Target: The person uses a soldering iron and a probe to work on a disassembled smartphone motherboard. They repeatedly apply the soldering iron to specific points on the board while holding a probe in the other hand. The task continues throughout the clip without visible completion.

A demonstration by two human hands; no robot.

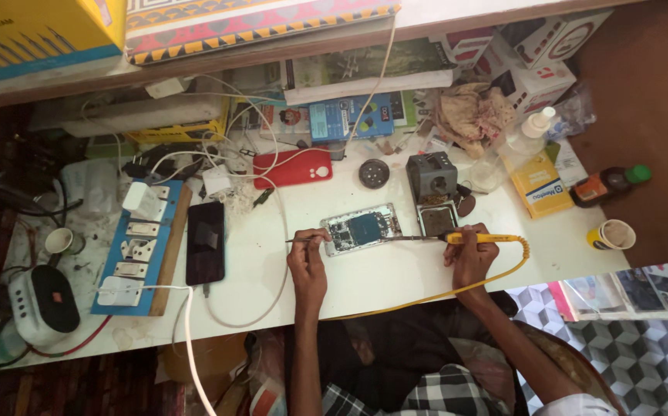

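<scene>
Left hand pinches tweezers, right hand grips yellow soldering iron over opened phone.

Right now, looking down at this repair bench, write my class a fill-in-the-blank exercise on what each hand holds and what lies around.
1. The right hand holds a soldering iron with a ____ handle.
2. The left hand holds thin ____ over the opened phone.
3. The phone case lying behind the opened phone is ____.
4. The black smartphone lies beside a ____ power strip.

Missing words: yellow; tweezers; red; blue
</scene>
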